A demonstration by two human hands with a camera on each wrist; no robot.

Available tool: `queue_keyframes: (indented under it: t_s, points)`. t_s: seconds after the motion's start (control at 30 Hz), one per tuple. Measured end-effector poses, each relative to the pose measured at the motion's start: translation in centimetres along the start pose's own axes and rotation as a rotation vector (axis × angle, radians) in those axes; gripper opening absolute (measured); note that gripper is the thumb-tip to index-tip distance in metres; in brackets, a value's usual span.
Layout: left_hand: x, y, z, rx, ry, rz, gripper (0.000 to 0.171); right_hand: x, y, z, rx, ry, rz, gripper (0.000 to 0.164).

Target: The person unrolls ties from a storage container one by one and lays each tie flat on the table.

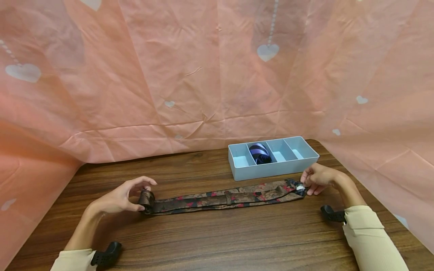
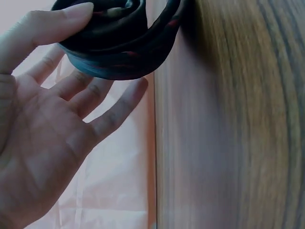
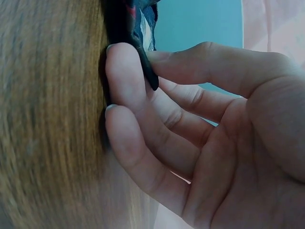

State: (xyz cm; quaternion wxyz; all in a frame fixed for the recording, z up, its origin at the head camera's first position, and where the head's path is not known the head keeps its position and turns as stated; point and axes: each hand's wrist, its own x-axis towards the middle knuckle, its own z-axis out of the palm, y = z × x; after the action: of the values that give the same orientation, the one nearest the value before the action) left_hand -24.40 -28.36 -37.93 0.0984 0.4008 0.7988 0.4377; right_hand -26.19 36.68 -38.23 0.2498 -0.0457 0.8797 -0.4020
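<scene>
Clamped at both ends: left grip pinched on the coil at one end of the tie, right grip pinching the dark tip at the other. Rolling up, apparently, and not far along, judging by the small coil and the long flat run between. For neat work, pull lightly from the right, hold the tip low to the desk, and turn the coil in short, even rolls. Take up the slack visible in the left wrist view between outer wrap and inner turns. Line up the edges at each turn to avoid coning sideways; go gently over the crosswise band, likely to make a bump.

Stretched left to right across the desk, just in front of a pale-blue divided box. Brown, patterned with red and dark patches; layered lengthwise, with a plainer brown strip on top reaching at least to the band. Near the right end, dark fabric with a small white patch. Coil dark and glossy, loosely wound.
</scene>
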Motion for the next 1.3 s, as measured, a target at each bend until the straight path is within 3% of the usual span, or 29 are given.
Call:
queue_keyframes:
  t_s: [0.17, 0.4, 0.7, 1.03, 1.3]
  points:
    - [-0.8, -0.1, -0.4, -0.006, -0.005, -0.004, 0.071, 0.0, -0.1, 0.0, -0.002, -0.001, 0.000, 0.010]
    - [-1.5, -0.6, -0.9, -0.028, -0.080, -0.053, 0.070, 0.0, 0.0, 0.0, 0.000, -0.004, 0.000, 0.010]
    - [-1.8, -0.6, -1.1, 0.049, -0.103, -0.101, 0.073, 0.2, 0.0, -0.3, 0.010, -0.038, -0.026, 0.010]
    - [-0.9, 0.0, -0.6, 0.066, -0.092, -0.190, 0.080, 0.0, 0.0, -0.1, 0.012, -0.014, 0.009, 0.011]
    - [-0.3, -0.3, -0.2, 0.087, -0.061, -0.180, 0.078, 0.0, 0.2, -0.2, 0.025, -0.021, -0.005, 0.012]
